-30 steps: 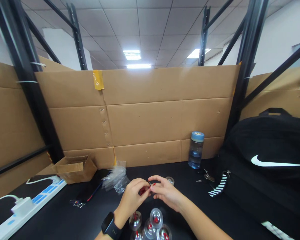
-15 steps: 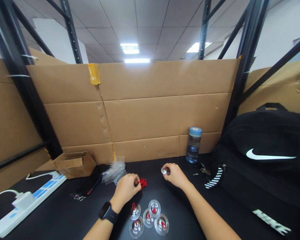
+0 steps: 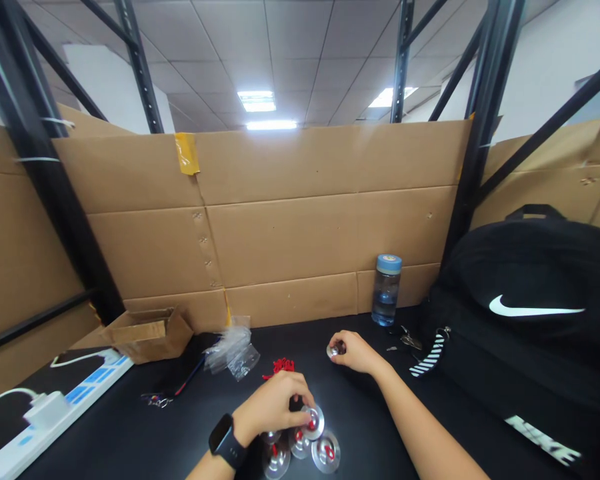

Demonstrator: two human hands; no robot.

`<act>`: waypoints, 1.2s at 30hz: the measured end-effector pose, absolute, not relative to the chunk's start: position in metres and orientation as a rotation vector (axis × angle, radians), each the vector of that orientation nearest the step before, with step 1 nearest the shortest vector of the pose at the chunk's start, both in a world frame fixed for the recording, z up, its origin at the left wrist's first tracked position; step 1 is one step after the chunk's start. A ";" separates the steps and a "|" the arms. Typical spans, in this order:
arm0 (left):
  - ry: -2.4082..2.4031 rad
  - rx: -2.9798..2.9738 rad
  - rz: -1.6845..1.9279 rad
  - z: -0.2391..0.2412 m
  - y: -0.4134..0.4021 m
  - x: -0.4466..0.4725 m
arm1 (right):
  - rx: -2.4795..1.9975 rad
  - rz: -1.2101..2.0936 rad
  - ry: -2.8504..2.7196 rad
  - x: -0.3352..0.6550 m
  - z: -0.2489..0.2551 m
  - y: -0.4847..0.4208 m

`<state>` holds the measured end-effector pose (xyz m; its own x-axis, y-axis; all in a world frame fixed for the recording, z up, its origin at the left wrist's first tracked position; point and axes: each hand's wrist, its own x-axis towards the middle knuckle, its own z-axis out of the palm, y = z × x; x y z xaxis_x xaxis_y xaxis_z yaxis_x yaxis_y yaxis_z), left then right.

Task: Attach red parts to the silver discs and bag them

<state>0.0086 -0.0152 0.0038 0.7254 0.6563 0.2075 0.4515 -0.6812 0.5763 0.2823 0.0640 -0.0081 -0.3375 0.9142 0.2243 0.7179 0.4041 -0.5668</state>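
Several small silver cymbals (image 3: pixel 325 452) with domed middles and red cord loops lie clustered on the black table near the front. My left hand (image 3: pixel 275 403), wearing a dark watch, reaches over them. Its thumb and fingers close on the edge of the upper cymbal (image 3: pixel 314 423) and partly hide the ones beneath. Farther back on the right, my right hand (image 3: pixel 353 351) pinches another cymbal (image 3: pixel 332 351) low over the table; the fingers cover part of it. A bundle of red cords (image 3: pixel 283 365) lies just behind my left hand, apart from it.
Clear plastic bags (image 3: pixel 233 350) and an open cardboard box (image 3: pixel 153 333) stand at the back left, beside a white power strip (image 3: pixel 87 387). At the right are a water bottle (image 3: pixel 387 291), keys (image 3: pixel 409 339) and a black backpack (image 3: pixel 535 360). Cardboard walls (image 3: pixel 290 240) close off the back.
My left hand has left the red cords and come forward and right onto the upper cymbal. My right hand still holds its cymbal and has shifted slightly.
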 end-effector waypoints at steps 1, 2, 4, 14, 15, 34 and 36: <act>0.834 2.445 0.541 0.002 -0.015 0.010 | -1.396 0.498 -2.160 0.283 -0.009 0.064; 0.837 2.458 0.530 0.000 -0.015 0.012 | -1.407 0.484 -2.164 0.283 -0.009 0.064; 0.863 2.481 0.519 -0.003 -0.014 0.013 | -1.423 0.448 -2.159 0.282 -0.010 0.064; 0.882 2.518 0.529 -0.001 -0.022 0.019 | -1.277 0.428 -2.168 0.271 0.004 0.052; 0.886 2.521 0.522 -0.002 -0.022 0.020 | -1.268 0.430 -2.172 0.270 0.005 0.051; 1.192 1.996 1.034 -0.011 0.004 0.004 | -0.806 0.919 -2.057 0.215 0.015 0.013; 1.135 1.890 1.112 -0.014 0.008 0.004 | -0.782 0.886 -2.047 0.207 0.010 0.011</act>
<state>0.0039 0.0081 -0.0145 0.2620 0.9076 0.3280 0.3464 -0.4057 0.8458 0.2073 0.0113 0.0098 -0.5253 0.7534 0.3955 0.2273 0.5721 -0.7881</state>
